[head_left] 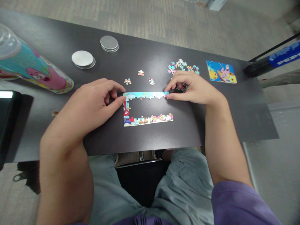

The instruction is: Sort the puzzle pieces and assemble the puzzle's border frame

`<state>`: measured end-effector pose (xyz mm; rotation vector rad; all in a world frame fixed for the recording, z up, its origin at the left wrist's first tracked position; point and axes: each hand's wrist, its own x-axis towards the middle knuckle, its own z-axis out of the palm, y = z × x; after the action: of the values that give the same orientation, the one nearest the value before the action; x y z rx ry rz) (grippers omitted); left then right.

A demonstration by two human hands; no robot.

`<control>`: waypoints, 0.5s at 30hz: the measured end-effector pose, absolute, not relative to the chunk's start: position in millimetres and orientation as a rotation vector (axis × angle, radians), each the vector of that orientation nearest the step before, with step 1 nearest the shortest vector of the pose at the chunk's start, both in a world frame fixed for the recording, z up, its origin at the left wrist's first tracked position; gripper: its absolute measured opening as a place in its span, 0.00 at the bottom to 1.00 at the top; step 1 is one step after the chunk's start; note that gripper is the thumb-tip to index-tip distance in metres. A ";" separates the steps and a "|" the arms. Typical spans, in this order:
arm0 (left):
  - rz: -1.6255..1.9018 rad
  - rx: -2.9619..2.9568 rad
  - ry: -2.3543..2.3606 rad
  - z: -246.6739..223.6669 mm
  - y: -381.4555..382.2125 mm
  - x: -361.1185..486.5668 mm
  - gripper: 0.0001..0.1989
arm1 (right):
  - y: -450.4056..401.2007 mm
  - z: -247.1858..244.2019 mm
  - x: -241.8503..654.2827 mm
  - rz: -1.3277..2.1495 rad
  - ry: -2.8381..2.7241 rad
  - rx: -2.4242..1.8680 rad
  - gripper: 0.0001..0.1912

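A partly joined jigsaw puzzle border (148, 121) lies on the dark table, with a top row, a left side and a bottom row linked together; its right side is open. My left hand (93, 103) pinches the top-left corner between thumb and fingers. At the other end of the top row, my right hand (192, 87) has thumb and forefinger closed on the last jigsaw piece. Three loose pieces rest just beyond the top row, among them an orange-and-white piece (141, 72). Behind my right hand spreads a pile of jigsaw pieces (180, 64), partly hidden by it.
Two stacks of silver discs, a nearer stack (82, 58) and a farther stack (109, 43), stand at the back left. A large cartoon-printed container (44, 72) and a black device (8, 122) occupy the left. On the right are a cartoon picture card (221, 72) and a blue-labelled bottle (276, 59).
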<state>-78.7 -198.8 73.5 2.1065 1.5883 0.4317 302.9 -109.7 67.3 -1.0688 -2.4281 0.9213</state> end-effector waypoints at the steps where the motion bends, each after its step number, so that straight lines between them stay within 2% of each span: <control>1: 0.432 2.106 1.588 73.6 -198.9 -78.5 0.26 | -110.0 67.6 302.5 0.917 -2.425 -1.071 0.10; 15: 0.438 2.102 1.580 73.8 -199.4 -78.6 0.25 | -109.4 66.5 303.4 0.908 -2.405 -1.048 0.08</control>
<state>-78.6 -199.4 73.8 2.1016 1.5802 0.4385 303.4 -109.4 66.5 -1.0477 -2.4052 0.9080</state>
